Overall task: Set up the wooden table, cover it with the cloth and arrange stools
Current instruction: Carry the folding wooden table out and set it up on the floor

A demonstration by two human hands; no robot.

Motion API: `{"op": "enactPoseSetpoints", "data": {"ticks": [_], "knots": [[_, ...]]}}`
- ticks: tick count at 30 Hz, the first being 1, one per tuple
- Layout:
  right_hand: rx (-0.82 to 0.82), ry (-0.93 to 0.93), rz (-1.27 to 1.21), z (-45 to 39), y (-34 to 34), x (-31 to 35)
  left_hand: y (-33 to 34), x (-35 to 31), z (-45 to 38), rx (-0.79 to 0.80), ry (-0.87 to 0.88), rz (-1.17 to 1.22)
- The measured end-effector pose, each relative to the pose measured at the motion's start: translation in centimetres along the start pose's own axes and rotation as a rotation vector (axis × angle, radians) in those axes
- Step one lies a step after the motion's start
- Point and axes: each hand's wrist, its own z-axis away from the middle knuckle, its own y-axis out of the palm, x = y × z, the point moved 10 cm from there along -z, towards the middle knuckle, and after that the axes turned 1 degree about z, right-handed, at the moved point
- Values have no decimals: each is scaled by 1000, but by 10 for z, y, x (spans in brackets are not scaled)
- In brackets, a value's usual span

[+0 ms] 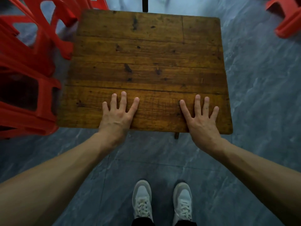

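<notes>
Directly below the camera, a small wooden table [146,62] of dark, knotted planks fills the middle of the view, its top bare and uncovered. Both hands lie flat on its near edge, fingers straight and spread, gripping nothing: the left hand [117,113] at about 7 o'clock on the tabletop, the right hand [202,118] at about 5 o'clock, well apart from each other. Bare forearms reach in from the bottom corners.

At 9 o'clock a stack of red stools [27,75] crowds the table's left side, overlapping its edge in this view; whether it touches the table cannot be told. The stack is cut off by the left border. At 2 o'clock another red stool [286,17] stands apart from the table, cropped by the top right corner.

Grey marbled floor tiles [260,95] show along the table's right side and in front of it, where two pale trainers [162,203] stand at 6 o'clock. A dark upright bar [145,4] rises just beyond the far edge at 12 o'clock, blurred and hard to identify. One short piece of dark wood shows under the near edge; the table's legs are otherwise hidden.
</notes>
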Motion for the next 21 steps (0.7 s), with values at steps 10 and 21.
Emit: {"op": "enactPoseSetpoints", "data": {"ticks": [10, 21], "knots": [[7, -84, 48, 38, -11, -43, -19, -54, 34, 99, -76, 43], [56, -165, 48, 112, -20, -77, -36, -117, 103, 141, -145, 105]]}}
